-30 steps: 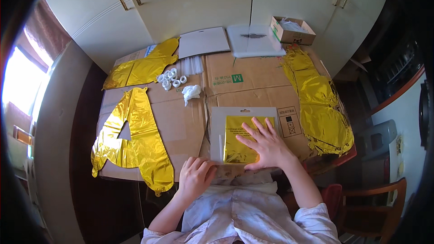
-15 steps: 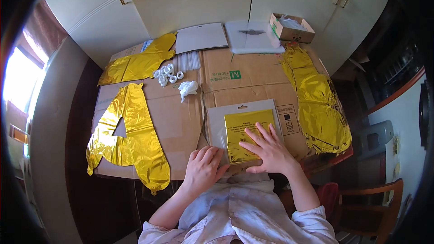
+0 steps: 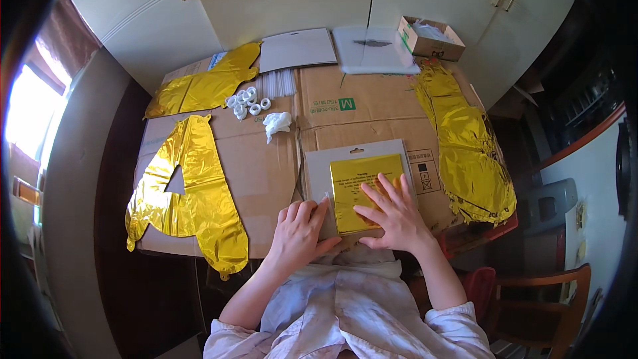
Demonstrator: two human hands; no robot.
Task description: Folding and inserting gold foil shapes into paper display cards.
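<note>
A folded gold foil balloon (image 3: 351,189) lies on a pale grey card (image 3: 319,166) with a hang hole in its far edge. My right hand (image 3: 393,219) rests on the foil's right part, fingers spread and nothing gripped. At the card's near left edge is my left hand (image 3: 298,229), its fingers bent and its thumb apart, touching the edge. To the left a flat gold foil balloon shaped like a letter A (image 3: 199,179) is laid out. Another gold foil balloon (image 3: 206,86) lies behind it, and a stack of gold foil balloons (image 3: 465,153) covers the right side.
Cardboard (image 3: 359,123) covers the table. Farther back are white ribbon rolls (image 3: 249,100), crumpled white tissue (image 3: 277,123), clear straws (image 3: 276,84), a white card stack (image 3: 297,51), clear plastic bags (image 3: 373,52) and an open box (image 3: 432,43). A wooden chair (image 3: 545,306) stands right.
My right hand still lies spread on the foil. My left hand's fingers have shifted slightly at the card's edge. The whole view has tilted a little, so the table sits slightly higher.
</note>
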